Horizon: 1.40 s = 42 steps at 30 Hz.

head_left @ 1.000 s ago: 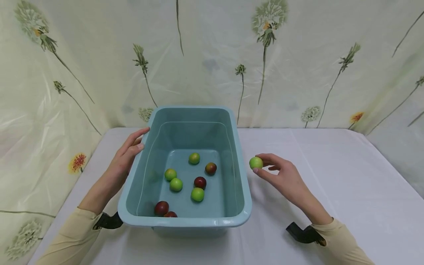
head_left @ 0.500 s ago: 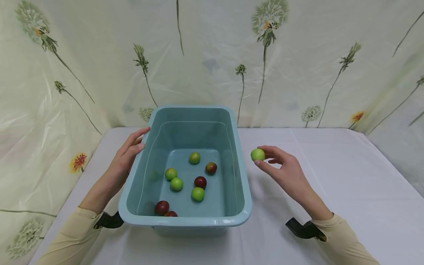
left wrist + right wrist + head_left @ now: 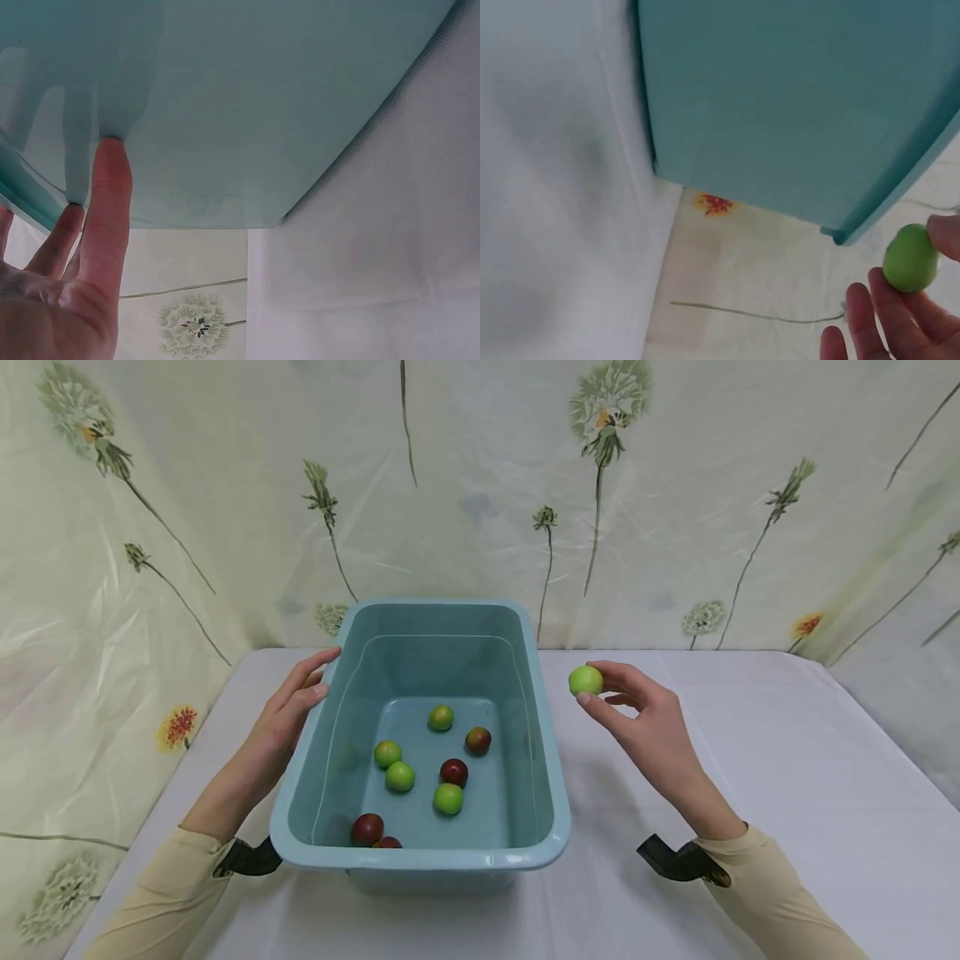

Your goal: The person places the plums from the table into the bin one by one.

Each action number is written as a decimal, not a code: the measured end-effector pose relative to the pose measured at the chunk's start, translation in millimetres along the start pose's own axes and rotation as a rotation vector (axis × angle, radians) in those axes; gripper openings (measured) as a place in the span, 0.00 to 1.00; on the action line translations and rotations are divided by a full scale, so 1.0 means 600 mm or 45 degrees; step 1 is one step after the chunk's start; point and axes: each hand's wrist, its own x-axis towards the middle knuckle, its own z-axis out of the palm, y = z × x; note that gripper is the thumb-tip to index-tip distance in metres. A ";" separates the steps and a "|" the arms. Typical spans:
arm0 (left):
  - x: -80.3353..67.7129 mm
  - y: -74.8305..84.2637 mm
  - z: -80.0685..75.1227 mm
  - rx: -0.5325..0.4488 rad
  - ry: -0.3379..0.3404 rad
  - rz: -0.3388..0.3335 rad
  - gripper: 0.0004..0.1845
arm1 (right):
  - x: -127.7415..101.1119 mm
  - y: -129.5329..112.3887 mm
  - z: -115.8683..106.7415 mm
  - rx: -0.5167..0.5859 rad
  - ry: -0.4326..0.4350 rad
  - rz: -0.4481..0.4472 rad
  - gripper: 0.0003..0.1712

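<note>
Pinched in my right hand is a green fruit, held right of the blue tub; my left hand rests flat-fingered against its left wall.

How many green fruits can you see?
5. Four green fruits lie in the blue tub: one at the back, two at the left, one in the middle. The right hand holds the fifth. The near rim may hide more.
</note>
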 end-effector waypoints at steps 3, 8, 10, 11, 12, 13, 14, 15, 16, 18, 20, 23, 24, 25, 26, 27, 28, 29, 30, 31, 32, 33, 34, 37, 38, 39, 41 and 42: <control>0.000 -0.001 0.000 -0.001 0.002 0.002 0.26 | 0.006 -0.006 0.003 0.043 0.041 -0.042 0.20; 0.000 -0.001 -0.001 -0.003 0.003 0.002 0.26 | 0.016 -0.026 0.011 0.099 0.103 -0.102 0.20; 0.000 -0.001 0.000 -0.001 0.004 0.003 0.26 | 0.019 -0.042 0.013 0.124 0.115 -0.122 0.20; 0.000 0.000 0.000 0.001 0.004 0.002 0.26 | 0.020 -0.050 0.015 0.137 0.118 -0.130 0.20; 0.000 0.000 0.000 0.003 0.003 0.003 0.26 | 0.022 -0.058 0.016 0.146 0.118 -0.139 0.19; 0.000 0.000 0.001 0.005 0.002 0.002 0.26 | 0.024 -0.066 0.016 0.156 0.116 -0.147 0.19; 0.000 0.001 0.001 0.005 0.001 0.001 0.26 | 0.026 -0.073 0.017 0.167 0.113 -0.154 0.19; 0.000 0.001 0.001 0.009 0.000 -0.001 0.26 | 0.027 -0.079 0.018 0.180 0.108 -0.159 0.19; -0.001 0.001 0.002 0.013 -0.001 -0.004 0.26 | 0.030 -0.083 0.020 0.191 0.100 -0.164 0.19; -0.001 0.002 0.002 0.013 -0.002 -0.007 0.26 | 0.034 -0.089 0.023 0.212 0.082 -0.175 0.19; -0.001 0.002 0.002 0.012 -0.002 -0.010 0.26 | 0.039 -0.094 0.026 0.220 0.061 -0.190 0.20; -0.001 0.002 0.002 0.008 -0.001 -0.010 0.26 | 0.046 -0.102 0.031 0.217 0.027 -0.219 0.21; -0.001 0.003 0.002 0.007 -0.002 -0.011 0.26 | 0.048 -0.104 0.033 0.208 0.016 -0.230 0.22; -0.001 0.003 0.002 0.007 -0.002 -0.011 0.26 | 0.050 -0.107 0.034 0.200 0.006 -0.241 0.22; -0.001 0.002 0.001 0.008 -0.002 -0.012 0.26 | 0.052 -0.109 0.036 0.196 -0.001 -0.251 0.22; -0.001 0.002 0.001 0.008 -0.003 -0.012 0.26 | 0.054 -0.112 0.038 0.195 -0.011 -0.260 0.22; -0.001 0.002 0.001 0.007 -0.004 -0.011 0.26 | 0.056 -0.114 0.040 0.187 -0.021 -0.266 0.23; -0.001 0.002 0.001 0.006 -0.005 -0.011 0.26 | 0.057 -0.117 0.042 0.181 -0.033 -0.271 0.23; -0.001 0.002 0.001 0.005 -0.005 -0.010 0.26 | 0.059 -0.120 0.044 0.179 -0.045 -0.273 0.22; -0.001 0.002 0.001 0.004 -0.006 -0.008 0.26 | 0.061 -0.122 0.047 0.176 -0.057 -0.275 0.22; -0.001 0.001 0.001 0.003 -0.006 -0.007 0.26 | 0.063 -0.125 0.049 0.172 -0.069 -0.275 0.22; -0.001 0.001 0.001 0.003 -0.006 -0.005 0.26 | 0.065 -0.127 0.051 0.168 -0.082 -0.276 0.22; -0.001 0.001 0.001 0.001 -0.006 -0.005 0.26 | 0.067 -0.130 0.054 0.167 -0.094 -0.276 0.22; -0.001 0.000 0.001 0.003 -0.006 -0.003 0.26 | 0.073 -0.137 0.061 0.174 -0.130 -0.282 0.21; -0.001 0.000 0.001 0.005 -0.005 -0.003 0.27 | 0.075 -0.139 0.063 0.175 -0.144 -0.284 0.21; -0.001 0.000 0.001 0.006 -0.005 -0.002 0.27 | 0.077 -0.141 0.066 0.178 -0.159 -0.284 0.21; 0.000 0.000 0.001 0.009 -0.004 -0.002 0.27 | 0.081 -0.144 0.071 0.175 -0.188 -0.275 0.21; 0.000 0.000 0.001 0.009 -0.004 -0.002 0.27 | 0.085 -0.137 0.075 0.164 -0.201 -0.277 0.21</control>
